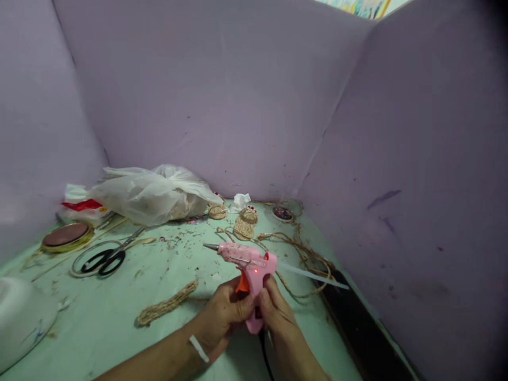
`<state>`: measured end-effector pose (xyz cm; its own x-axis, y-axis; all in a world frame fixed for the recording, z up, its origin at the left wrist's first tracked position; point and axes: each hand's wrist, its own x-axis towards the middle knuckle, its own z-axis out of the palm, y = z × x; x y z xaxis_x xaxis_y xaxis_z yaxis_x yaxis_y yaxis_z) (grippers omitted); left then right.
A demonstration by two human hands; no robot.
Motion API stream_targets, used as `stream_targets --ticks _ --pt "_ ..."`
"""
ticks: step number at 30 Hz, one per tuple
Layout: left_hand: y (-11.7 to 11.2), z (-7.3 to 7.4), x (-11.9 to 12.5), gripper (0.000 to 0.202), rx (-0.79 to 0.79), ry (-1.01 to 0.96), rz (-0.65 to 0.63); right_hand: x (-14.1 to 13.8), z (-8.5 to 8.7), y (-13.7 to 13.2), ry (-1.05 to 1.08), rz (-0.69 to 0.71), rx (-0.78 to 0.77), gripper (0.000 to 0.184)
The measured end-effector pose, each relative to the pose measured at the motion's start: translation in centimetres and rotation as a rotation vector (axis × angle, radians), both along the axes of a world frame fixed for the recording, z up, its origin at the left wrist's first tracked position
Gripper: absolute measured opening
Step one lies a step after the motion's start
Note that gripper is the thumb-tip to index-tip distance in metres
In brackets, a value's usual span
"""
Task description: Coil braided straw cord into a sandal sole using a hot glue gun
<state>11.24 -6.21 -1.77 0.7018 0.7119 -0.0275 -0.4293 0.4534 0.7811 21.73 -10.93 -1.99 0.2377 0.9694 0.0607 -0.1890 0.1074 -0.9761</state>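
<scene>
Both hands are at a pink plastic glue gun (257, 272) raised in front of the person over the pale green table cover (115, 333). The left hand (224, 312) has its fingers curled in, with hardly any gap, on the handle's left side, the thumb laid across it just below the orange trigger (242, 284). The right hand (278, 309) presses its thumb and bent forefinger against the handle's other side; its remaining fingers are mostly hidden, so their spread cannot be told.

The glue gun's long axis runs across the view. Its grey metal nozzle (210, 246) points left and slightly upward, while a long translucent glue stick (313, 275) juts from its back, slanting down to the right. The handle hangs toward the person, with a thin black cord (265, 352) below it. A small red light glows on the body.

Both forearms reach in from beneath the glue gun, the left at a low slant with a white strip (199, 348) at its wrist, the right steeper.

Left of the glue gun lies a tan braided rope piece (166, 305); farther left, black-handled scissors (107, 259). Behind it sits a small woven tan pouch-like piece (243, 226).
</scene>
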Motion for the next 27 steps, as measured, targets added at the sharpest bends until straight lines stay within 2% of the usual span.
stream_targets --ticks 4,7,11,14,16,20,23,27 --pt "-0.1 0.1 -0.5 0.033 -0.138 -0.061 -0.113 1.9 0.6 -0.2 0.152 -0.101 0.015 0.046" --pt "-0.1 -0.2 -0.6 0.032 -0.227 -0.126 -0.124 2.8 0.4 -0.7 0.160 -0.226 0.056 0.039" --pt "0.1 -1.2 -0.5 0.035 -0.214 -0.169 -0.150 2.6 0.0 -1.5 -0.089 -0.426 0.061 0.026" --pt "0.3 -2.1 -0.4 0.035 -0.137 -0.230 -0.199 2.2 0.3 -1.8 -0.311 -0.554 0.158 0.013" --pt "0.4 -2.5 -0.5 0.033 -0.103 -0.226 -0.240 2.3 0.7 -1.9 -0.387 -0.560 0.280 0.007" --pt "0.4 -2.5 -0.8 0.031 -0.052 -0.160 -0.288 2.5 1.2 -1.7 -0.408 -0.550 0.516 0.032" --pt "0.4 -2.3 -1.0 0.033 -0.020 -0.160 -0.303 2.5 1.2 -1.7 -0.425 -0.559 0.565 0.035" --pt "0.5 -2.8 -1.0 0.037 0.024 -0.111 -0.321 2.1 0.9 -1.8 -0.422 -0.581 0.580 0.021"
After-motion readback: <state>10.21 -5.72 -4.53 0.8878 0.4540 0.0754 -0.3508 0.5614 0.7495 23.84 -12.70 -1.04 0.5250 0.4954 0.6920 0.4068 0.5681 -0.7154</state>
